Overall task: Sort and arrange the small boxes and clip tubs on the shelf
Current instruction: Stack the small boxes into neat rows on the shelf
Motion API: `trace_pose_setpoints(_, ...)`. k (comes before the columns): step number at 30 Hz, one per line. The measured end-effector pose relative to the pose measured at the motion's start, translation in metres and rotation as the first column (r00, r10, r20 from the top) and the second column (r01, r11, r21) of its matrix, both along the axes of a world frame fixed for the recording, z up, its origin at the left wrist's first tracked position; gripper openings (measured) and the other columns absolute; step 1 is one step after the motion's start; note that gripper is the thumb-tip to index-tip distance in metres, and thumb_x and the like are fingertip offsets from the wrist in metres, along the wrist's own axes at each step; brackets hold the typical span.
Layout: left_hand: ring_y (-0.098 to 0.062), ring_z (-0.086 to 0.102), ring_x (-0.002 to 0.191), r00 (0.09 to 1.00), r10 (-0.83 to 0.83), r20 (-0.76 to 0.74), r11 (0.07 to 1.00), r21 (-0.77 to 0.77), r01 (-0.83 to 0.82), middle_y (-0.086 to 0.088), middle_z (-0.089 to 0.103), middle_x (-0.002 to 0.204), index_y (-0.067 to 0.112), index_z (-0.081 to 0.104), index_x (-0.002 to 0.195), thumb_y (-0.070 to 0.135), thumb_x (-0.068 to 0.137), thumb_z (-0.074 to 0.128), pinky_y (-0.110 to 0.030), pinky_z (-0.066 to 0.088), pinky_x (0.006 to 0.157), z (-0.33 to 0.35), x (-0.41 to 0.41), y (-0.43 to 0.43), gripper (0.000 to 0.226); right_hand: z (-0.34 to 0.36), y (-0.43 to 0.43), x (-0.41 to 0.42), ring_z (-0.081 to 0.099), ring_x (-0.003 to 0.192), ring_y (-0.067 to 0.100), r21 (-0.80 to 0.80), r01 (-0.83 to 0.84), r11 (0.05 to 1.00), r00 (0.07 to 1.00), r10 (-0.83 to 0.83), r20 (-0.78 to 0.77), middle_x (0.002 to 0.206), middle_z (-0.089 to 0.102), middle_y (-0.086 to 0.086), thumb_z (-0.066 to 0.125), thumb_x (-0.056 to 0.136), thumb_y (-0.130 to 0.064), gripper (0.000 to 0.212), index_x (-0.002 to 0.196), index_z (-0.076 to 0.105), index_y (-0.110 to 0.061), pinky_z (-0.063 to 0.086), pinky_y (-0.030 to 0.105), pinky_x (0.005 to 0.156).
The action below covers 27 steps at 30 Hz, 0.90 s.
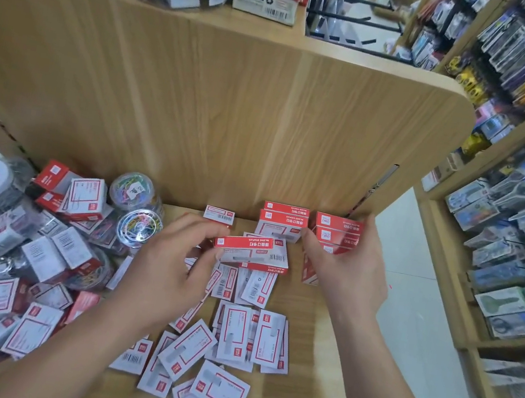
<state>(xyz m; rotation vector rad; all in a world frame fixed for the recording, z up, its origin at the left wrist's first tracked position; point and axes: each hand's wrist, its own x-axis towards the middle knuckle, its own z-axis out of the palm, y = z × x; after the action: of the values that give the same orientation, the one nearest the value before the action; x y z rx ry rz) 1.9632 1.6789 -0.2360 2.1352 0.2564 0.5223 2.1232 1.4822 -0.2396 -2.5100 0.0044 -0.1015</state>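
- A wooden shelf (313, 363) with a tall wooden back panel (201, 101) stands in a shop aisle, seen from above.
- The left hand (170, 263) grips a small box (245, 243), red on top and white on the side. It pinches the box's left end between thumb and fingers, just above the shelf.
- The right hand (346, 268) grasps a stack of boxes (336, 237) at the back right corner, with the thumb on its left side and the fingers along its right.
- A second stack (281, 224) stands just left of it, against the back panel.
- Loose boxes (231, 332) lie flat and scattered over the middle of the shelf, below both hands.
- Two clear clip tubs (140, 225) of coloured clips sit left of the left hand.
- Further left is a heap (37, 248) of mixed boxes and tubs.
- A rack (513, 206) of packaged goods fills the right edge.
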Motion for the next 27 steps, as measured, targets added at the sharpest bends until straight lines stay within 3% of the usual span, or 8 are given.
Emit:
trace_pose_setpoints(4, -0.011, 0.066, 0.108, 1.0, 0.009, 0.009, 1.0, 0.01, -0.009, 0.015, 0.065, 0.116, 0.019, 0.071, 0.121, 0.009, 0.096, 0.066, -0.035, 0.06, 0.086, 0.002, -0.003, 0.007, 0.028, -0.002, 0.002, -0.002, 0.058, 0.125, 0.016, -0.009, 0.007, 1.0, 1.0, -0.007, 0.016, 0.134, 0.059, -0.015, 0.061, 0.059, -0.092, 0.1, 0.138, 0.043, -0.033, 0.054, 0.051, 0.092)
trace_pose_setpoints(6, -0.012, 0.066, 0.107, 1.0, 0.023, 0.02, 1.0, 0.016, -0.023, 0.015, 0.065, 0.116, 0.018, 0.071, 0.121, 0.009, 0.096, 0.066, -0.034, 0.06, 0.085, 0.005, -0.006, 0.009, 0.027, -0.001, 0.0, -0.006, 0.05, 0.133, 0.018, 0.0, -0.04, 0.999, 0.991, 0.039, 0.13, 0.143, 0.052, -0.007, 0.069, 0.065, -0.082, 0.093, 0.139, 0.048, -0.03, 0.051, 0.05, 0.1)
trace_pose_setpoints(8, -0.012, 0.066, 0.107, 0.999, 0.026, 0.032, 0.999, 0.024, -0.027, 0.016, 0.064, 0.116, 0.018, 0.071, 0.121, 0.009, 0.097, 0.066, -0.033, 0.06, 0.085, 0.007, -0.009, 0.01, 0.026, 0.0, 0.001, -0.006, 0.053, 0.124, 0.026, -0.05, -0.188, 0.981, 0.92, 0.194, 0.341, 0.13, 0.057, 0.002, 0.079, 0.072, -0.065, 0.069, 0.127, 0.064, -0.025, 0.05, 0.049, 0.097)
trace_pose_setpoints(10, -0.012, 0.066, 0.108, 0.999, 0.022, 0.041, 0.999, 0.033, -0.023, 0.016, 0.063, 0.115, 0.017, 0.071, 0.121, 0.009, 0.097, 0.066, -0.034, 0.06, 0.083, 0.006, -0.012, 0.012, 0.026, 0.004, 0.01, -0.004, 0.057, 0.102, 0.033, -0.235, -0.323, 0.917, 0.776, 0.398, 0.489, 0.105, 0.06, 0.007, 0.082, 0.076, -0.054, 0.049, 0.113, 0.074, -0.023, 0.05, 0.048, 0.084)
trace_pose_setpoints(12, -0.012, 0.066, 0.108, 0.999, 0.035, 0.035, 0.999, 0.027, -0.036, 0.016, 0.063, 0.115, 0.017, 0.071, 0.121, 0.009, 0.097, 0.067, -0.035, 0.061, 0.083, 0.003, -0.013, 0.015, 0.026, 0.004, 0.022, 0.003, 0.054, 0.088, 0.034, -0.424, -0.39, 0.817, 0.662, 0.569, 0.487, 0.093, 0.057, 0.007, 0.082, 0.079, -0.045, 0.041, 0.114, 0.075, -0.025, 0.047, 0.046, 0.076)
trace_pose_setpoints(15, -0.011, 0.067, 0.107, 0.998, 0.061, 0.027, 0.998, 0.005, -0.061, 0.018, 0.063, 0.114, 0.018, 0.071, 0.121, 0.011, 0.096, 0.067, -0.035, 0.061, 0.084, 0.001, -0.015, 0.016, 0.026, -0.001, 0.033, 0.014, 0.053, 0.085, 0.033, -0.58, -0.407, 0.706, 0.602, 0.685, 0.41, 0.091, 0.057, 0.006, 0.08, 0.084, -0.042, 0.035, 0.117, 0.075, -0.03, 0.043, 0.042, 0.071)
trace_pose_setpoints(20, -0.012, 0.067, 0.104, 0.996, 0.08, 0.024, 0.997, -0.007, -0.08, 0.017, 0.063, 0.113, 0.018, 0.072, 0.119, 0.009, 0.096, 0.067, -0.037, 0.061, 0.083, 0.001, -0.013, 0.016, 0.025, -0.014, 0.026, 0.024, 0.053, 0.079, 0.032, -0.538, -0.44, 0.719, 0.605, 0.68, 0.414, 0.087, 0.055, 0.006, 0.078, 0.087, -0.035, 0.024, 0.111, 0.078, -0.03, 0.044, 0.04, 0.062)
trace_pose_setpoints(27, -0.011, 0.066, 0.105, 0.997, 0.082, 0.013, 0.997, 0.002, -0.082, 0.017, 0.063, 0.114, 0.018, 0.072, 0.12, 0.008, 0.096, 0.067, -0.036, 0.061, 0.084, 0.0, -0.012, 0.014, 0.027, -0.017, 0.023, 0.026, 0.052, 0.08, 0.031, -0.485, -0.461, 0.743, 0.613, 0.662, 0.432, 0.091, 0.058, 0.007, 0.076, 0.09, -0.034, 0.024, 0.112, 0.078, -0.025, 0.045, 0.041, 0.063)
